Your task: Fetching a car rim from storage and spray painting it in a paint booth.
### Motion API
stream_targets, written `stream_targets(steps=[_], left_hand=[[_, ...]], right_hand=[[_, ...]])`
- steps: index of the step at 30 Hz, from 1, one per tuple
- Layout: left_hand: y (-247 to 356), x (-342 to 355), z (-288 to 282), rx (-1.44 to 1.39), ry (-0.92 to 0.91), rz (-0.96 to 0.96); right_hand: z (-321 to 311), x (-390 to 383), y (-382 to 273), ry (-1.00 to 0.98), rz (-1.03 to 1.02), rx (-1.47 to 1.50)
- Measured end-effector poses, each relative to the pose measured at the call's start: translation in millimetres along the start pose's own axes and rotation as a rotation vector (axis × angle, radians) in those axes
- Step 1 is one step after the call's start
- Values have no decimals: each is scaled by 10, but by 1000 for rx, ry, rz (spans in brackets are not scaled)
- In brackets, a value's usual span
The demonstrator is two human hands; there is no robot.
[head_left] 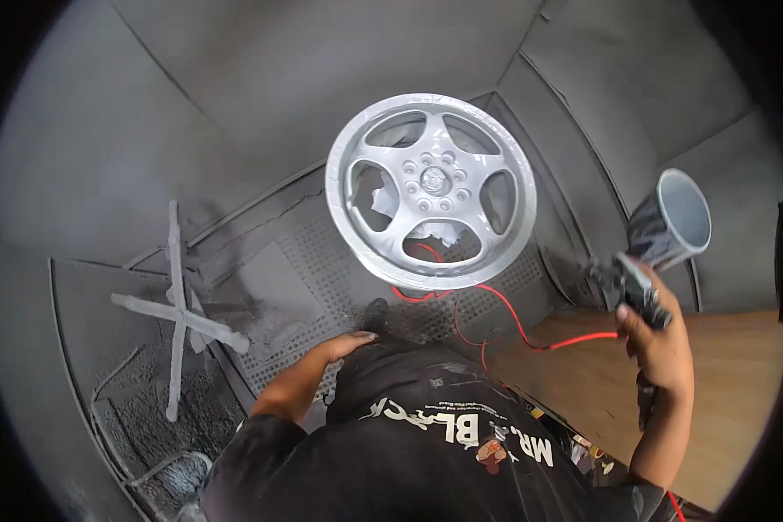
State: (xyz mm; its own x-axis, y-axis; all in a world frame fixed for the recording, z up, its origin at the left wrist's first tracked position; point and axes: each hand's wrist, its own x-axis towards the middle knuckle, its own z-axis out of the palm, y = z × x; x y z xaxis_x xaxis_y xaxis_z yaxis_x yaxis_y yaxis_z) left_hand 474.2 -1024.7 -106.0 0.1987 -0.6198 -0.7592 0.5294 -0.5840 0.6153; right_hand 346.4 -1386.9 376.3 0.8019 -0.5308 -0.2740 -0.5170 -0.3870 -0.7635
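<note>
A silver-painted car wheel (434,180) with several broad spokes faces up in front of me. My right hand (661,348), off to the wheel's right, is closed around a spray gun (637,291). On the gun sits a grey open-topped cup (685,213), its outside streaked with paint. A red hose (574,340) leads from near that hand to the floor under the wheel. My left hand (350,346) lies against the front of my dark clothing below the wheel, fingers stretched out and holding nothing. What carries the wheel is hidden beneath it.
A paint-crusted cross-shaped stand (179,315) is at the left. Grey walls (235,52) enclose the space around a perforated floor (309,270). To the right lies a brown wooden surface (731,383). A bundled bluish-grey material (183,477) sits at the lower left.
</note>
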Motion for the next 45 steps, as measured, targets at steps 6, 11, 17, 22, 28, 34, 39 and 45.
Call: stream_targets(steps=[6, 11, 17, 22, 28, 34, 39, 45], left_hand=[[149, 414, -51, 501, 44, 59], [-112, 274, -289, 549, 264, -26], [-979, 92, -694, 570, 363, -64], [-1109, -189, -827, 487, 445, -102], [-777, -391, -940, 228, 535, -126], [-973, -613, -557, -114, 867, 201], [-1746, -1008, 447, 47, 736, -14], [-3721, -1196, 1536, 403, 329, -211]], right_hand=[[90, -364, 43, -216, 23, 242], [228, -363, 28, -119, -106, 330], [225, -319, 263, 226, -181, 320], [262, -181, 781, 283, -104, 300], [831, 84, 1597, 328, 8, 476], [1453, 216, 2422, 186, 139, 476], [1868, 164, 2464, -64, 26, 519], [2283, -48, 2596, -363, 94, 318]])
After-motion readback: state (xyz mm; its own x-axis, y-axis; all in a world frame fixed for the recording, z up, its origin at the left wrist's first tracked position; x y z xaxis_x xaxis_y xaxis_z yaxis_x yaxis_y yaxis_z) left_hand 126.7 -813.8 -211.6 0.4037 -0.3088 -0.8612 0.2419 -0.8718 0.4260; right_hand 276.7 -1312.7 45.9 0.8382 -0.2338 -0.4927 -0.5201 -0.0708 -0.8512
